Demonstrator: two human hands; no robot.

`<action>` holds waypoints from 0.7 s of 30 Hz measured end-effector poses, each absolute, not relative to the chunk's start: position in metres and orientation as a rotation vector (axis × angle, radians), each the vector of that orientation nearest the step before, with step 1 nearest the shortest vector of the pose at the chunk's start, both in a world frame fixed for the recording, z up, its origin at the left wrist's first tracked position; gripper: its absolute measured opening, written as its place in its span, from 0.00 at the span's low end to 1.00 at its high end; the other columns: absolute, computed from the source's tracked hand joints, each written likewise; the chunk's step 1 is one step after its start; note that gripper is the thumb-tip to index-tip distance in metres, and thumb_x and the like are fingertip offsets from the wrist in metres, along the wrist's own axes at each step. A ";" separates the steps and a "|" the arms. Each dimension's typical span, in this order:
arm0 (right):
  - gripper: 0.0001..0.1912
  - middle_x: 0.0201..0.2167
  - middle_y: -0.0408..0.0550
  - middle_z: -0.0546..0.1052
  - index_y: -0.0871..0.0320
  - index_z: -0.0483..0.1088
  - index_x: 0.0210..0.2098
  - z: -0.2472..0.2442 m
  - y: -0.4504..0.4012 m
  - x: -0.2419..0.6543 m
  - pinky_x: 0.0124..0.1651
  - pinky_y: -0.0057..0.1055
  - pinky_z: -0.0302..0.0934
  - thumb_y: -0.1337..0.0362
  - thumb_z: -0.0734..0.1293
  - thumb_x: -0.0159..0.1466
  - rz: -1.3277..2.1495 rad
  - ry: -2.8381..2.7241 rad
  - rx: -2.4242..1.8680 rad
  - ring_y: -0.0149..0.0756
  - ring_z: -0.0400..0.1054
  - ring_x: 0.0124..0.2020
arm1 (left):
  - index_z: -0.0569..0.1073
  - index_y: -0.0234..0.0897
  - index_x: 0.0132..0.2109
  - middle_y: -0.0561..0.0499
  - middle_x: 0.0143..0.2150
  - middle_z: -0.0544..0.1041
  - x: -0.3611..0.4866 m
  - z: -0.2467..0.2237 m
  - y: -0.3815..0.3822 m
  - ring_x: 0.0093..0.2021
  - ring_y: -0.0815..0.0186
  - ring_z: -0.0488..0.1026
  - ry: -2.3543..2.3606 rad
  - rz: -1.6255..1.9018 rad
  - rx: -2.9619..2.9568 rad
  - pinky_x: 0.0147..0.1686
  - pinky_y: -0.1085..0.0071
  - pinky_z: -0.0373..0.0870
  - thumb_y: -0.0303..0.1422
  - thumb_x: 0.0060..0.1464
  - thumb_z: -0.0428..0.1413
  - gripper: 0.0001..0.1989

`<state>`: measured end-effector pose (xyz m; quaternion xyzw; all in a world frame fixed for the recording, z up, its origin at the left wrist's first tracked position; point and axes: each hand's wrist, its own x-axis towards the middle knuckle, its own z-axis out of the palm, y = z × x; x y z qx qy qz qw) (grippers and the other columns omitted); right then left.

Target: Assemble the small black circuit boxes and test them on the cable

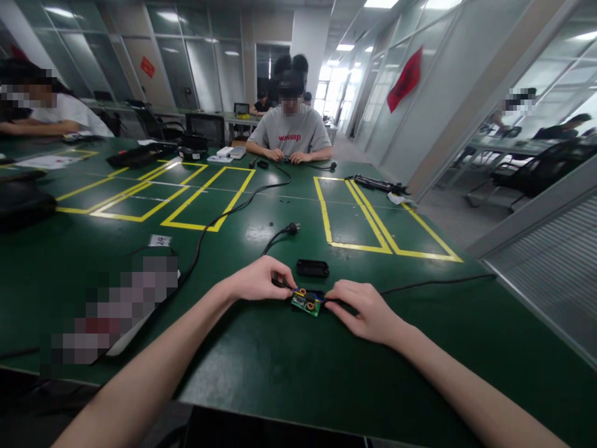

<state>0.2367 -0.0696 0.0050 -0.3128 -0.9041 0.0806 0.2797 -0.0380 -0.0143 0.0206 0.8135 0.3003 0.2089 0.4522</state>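
A small green circuit board [306, 305] with copper-wound coils lies between my two hands above the green table. My left hand [259, 280] pinches a black power cable at the board's left side, where thin coloured wires show. On the other side, my right hand [364, 310] has thumb and forefinger closed on the end of another black cable [438, 284], next to blue and yellow wires. Just beyond the board sits an open black plastic shell [312, 268]. Behind my left hand, a cable leads up to a black plug [293, 228]. The fingertips partly cover the wire ends.
Yellow tape rectangles [331, 242] mark the green table [261, 379]. A long blurred-out object [116, 317] lies at left by a "24" label [160, 240]. Across the table a person [290, 127] handles small parts. A folded black tripod-like item [377, 185] rests at far right.
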 end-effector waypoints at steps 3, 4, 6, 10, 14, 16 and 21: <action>0.08 0.32 0.49 0.79 0.54 0.74 0.39 0.001 -0.065 0.236 0.35 0.33 0.66 0.62 0.63 0.72 0.236 -2.406 -0.933 0.39 0.74 0.33 | 0.81 0.34 0.35 0.48 0.40 0.80 -0.038 0.019 -0.013 0.35 0.69 0.74 0.736 0.570 2.109 0.37 0.74 0.71 0.29 0.52 0.62 0.04; 0.08 0.32 0.49 0.79 0.54 0.74 0.39 0.000 -0.063 0.237 0.36 0.33 0.67 0.62 0.63 0.72 0.252 -2.389 -0.968 0.39 0.75 0.33 | 0.81 0.34 0.36 0.48 0.41 0.80 -0.038 0.019 -0.013 0.36 0.69 0.74 0.751 0.574 2.148 0.37 0.74 0.71 0.28 0.53 0.62 0.04; 0.08 0.32 0.48 0.79 0.54 0.74 0.39 -0.001 -0.059 0.237 0.36 0.32 0.67 0.62 0.63 0.71 0.277 -2.359 -1.017 0.39 0.75 0.33 | 0.81 0.34 0.38 0.49 0.40 0.79 -0.036 0.019 -0.015 0.35 0.68 0.74 0.799 0.568 2.215 0.36 0.74 0.70 0.29 0.54 0.62 0.05; 0.07 0.33 0.49 0.80 0.55 0.74 0.39 -0.001 -0.057 0.238 0.37 0.33 0.68 0.63 0.64 0.70 0.219 -2.309 -1.056 0.39 0.76 0.33 | 0.81 0.35 0.41 0.49 0.39 0.79 -0.034 0.020 -0.018 0.35 0.67 0.74 0.845 0.540 2.295 0.34 0.74 0.70 0.36 0.51 0.67 0.12; 0.06 0.33 0.49 0.80 0.55 0.73 0.38 0.001 -0.060 0.239 0.36 0.33 0.68 0.63 0.64 0.70 0.207 -2.300 -1.061 0.39 0.76 0.32 | 0.80 0.37 0.42 0.51 0.39 0.79 -0.032 0.017 -0.018 0.36 0.67 0.75 0.872 0.560 2.326 0.33 0.75 0.70 0.36 0.49 0.68 0.14; 0.05 0.32 0.48 0.80 0.54 0.72 0.37 0.002 -0.061 0.239 0.35 0.33 0.67 0.63 0.65 0.69 0.234 -2.323 -1.048 0.38 0.75 0.32 | 0.79 0.37 0.41 0.53 0.36 0.79 -0.031 0.015 -0.018 0.35 0.67 0.75 0.894 0.567 2.315 0.33 0.76 0.69 0.36 0.48 0.68 0.13; 0.04 0.32 0.48 0.78 0.55 0.69 0.36 0.005 -0.064 0.238 0.33 0.31 0.64 0.62 0.67 0.67 0.222 -2.360 -1.012 0.38 0.74 0.32 | 0.80 0.36 0.38 0.52 0.34 0.80 -0.029 0.015 -0.019 0.33 0.67 0.75 0.896 0.575 2.334 0.32 0.75 0.69 0.33 0.50 0.65 0.07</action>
